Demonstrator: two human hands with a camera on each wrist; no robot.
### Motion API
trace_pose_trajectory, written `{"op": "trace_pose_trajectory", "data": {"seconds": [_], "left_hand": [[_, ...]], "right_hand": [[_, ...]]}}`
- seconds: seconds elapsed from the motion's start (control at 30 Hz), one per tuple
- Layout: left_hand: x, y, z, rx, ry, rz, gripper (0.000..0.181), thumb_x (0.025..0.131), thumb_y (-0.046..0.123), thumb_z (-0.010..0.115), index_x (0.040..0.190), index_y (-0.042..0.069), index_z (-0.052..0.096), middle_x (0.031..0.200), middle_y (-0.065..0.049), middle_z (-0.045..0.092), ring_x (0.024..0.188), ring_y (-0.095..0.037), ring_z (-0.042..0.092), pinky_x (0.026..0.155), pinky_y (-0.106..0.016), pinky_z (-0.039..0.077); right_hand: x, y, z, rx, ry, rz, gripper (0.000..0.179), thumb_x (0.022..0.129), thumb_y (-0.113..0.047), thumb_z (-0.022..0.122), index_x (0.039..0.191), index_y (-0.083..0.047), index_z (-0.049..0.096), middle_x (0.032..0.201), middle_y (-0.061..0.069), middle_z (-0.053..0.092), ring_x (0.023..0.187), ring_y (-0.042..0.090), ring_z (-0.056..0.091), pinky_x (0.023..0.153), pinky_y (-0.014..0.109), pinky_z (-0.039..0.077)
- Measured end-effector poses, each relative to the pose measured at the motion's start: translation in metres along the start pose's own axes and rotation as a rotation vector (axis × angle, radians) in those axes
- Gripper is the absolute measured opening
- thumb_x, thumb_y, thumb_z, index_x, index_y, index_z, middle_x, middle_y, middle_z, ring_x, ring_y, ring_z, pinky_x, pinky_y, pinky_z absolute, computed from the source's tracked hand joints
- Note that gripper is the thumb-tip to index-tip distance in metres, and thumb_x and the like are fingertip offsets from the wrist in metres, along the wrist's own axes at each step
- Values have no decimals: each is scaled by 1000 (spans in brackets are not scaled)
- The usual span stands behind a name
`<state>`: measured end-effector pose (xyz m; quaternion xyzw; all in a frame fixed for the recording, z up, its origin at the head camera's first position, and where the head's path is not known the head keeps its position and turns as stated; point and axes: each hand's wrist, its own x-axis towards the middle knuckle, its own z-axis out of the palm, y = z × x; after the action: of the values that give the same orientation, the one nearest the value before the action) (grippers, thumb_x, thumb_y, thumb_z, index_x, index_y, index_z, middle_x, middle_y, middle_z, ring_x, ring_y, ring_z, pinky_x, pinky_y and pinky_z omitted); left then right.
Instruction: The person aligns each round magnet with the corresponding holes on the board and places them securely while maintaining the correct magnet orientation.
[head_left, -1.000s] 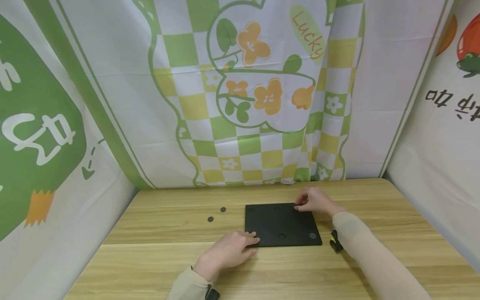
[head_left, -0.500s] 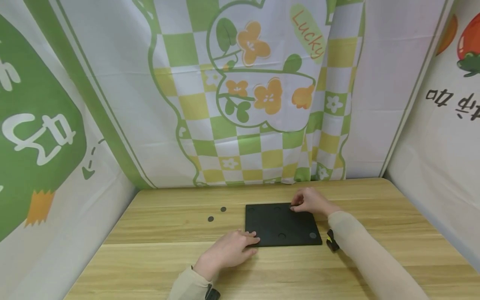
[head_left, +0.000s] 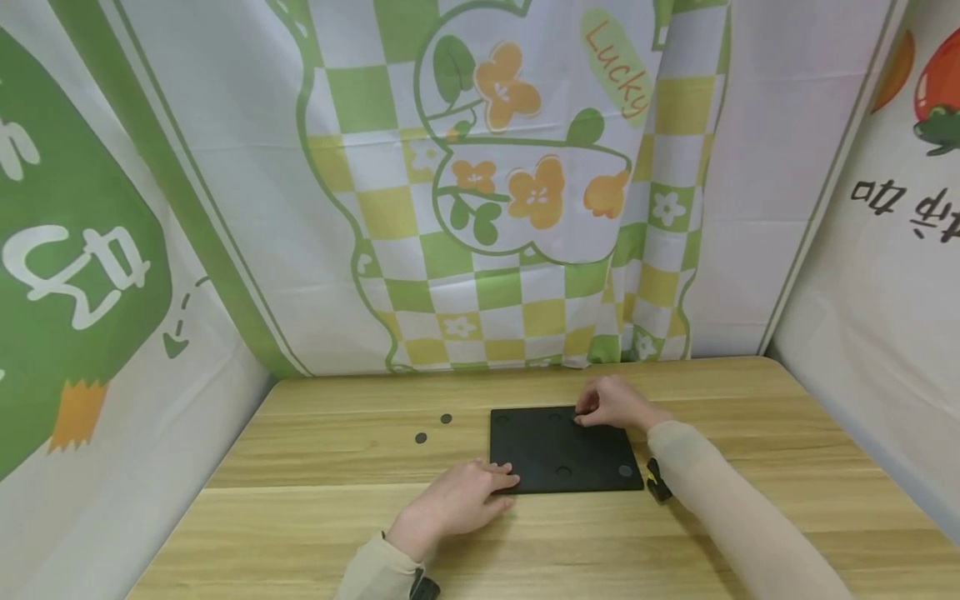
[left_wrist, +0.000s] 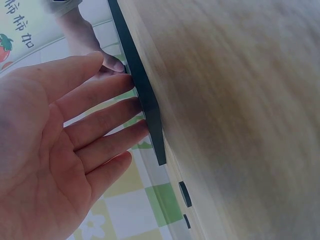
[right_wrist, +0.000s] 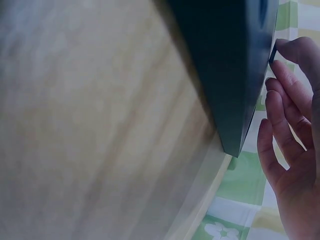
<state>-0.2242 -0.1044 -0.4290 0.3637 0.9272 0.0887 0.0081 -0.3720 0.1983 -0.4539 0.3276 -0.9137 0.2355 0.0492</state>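
A thin black rectangular board [head_left: 555, 450] lies on the table, with shallow round recesses in its top. Its near right recess holds a grey disc [head_left: 625, 472]. My left hand [head_left: 465, 496] rests its fingertips on the near left corner, the fingers extended and spread in the left wrist view. At the far edge, right of the middle recess, my right hand [head_left: 617, 403] pinches a small dark disc [right_wrist: 273, 52] between thumb and index finger. Seen from the right wrist, that disc stands on edge close over the board's surface, the other fingers loosely bent.
Two loose dark discs, one farther back [head_left: 446, 418] and one nearer [head_left: 421, 437], lie on the wooden table [head_left: 322, 492] left of the board. A patterned cloth [head_left: 517, 317] hangs behind the table, and printed white cloths flank both sides.
My right hand has slid a little left along the board's far edge, from near the far right corner toward the middle recess, still pinching the disc. The left hand stays put.
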Motion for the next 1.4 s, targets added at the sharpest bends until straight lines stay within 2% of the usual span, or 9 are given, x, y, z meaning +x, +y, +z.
{"op": "trace_pose_trajectory", "data": {"seconds": [0.57,1.4], "left_hand": [[0,0,0,-15,-6,-4,35,95,30,57,125,15,64,133,-5,58,123,-23,55,107,-38,42],[0,-2,2,-13,-5,1,35,95,31,56,125,15,63,133,-6,58,123,-23,55,107,-38,42]], "right_hand": [[7,-9,-1,10,-25,15,10,76,-28,78,80,-20,72,81,-7,64,68,2,59,62,19,51],[19,-17,-3,2,-47,-31,10,75,-24,80,79,-19,73,78,-8,66,67,0,59,62,17,51]]}}
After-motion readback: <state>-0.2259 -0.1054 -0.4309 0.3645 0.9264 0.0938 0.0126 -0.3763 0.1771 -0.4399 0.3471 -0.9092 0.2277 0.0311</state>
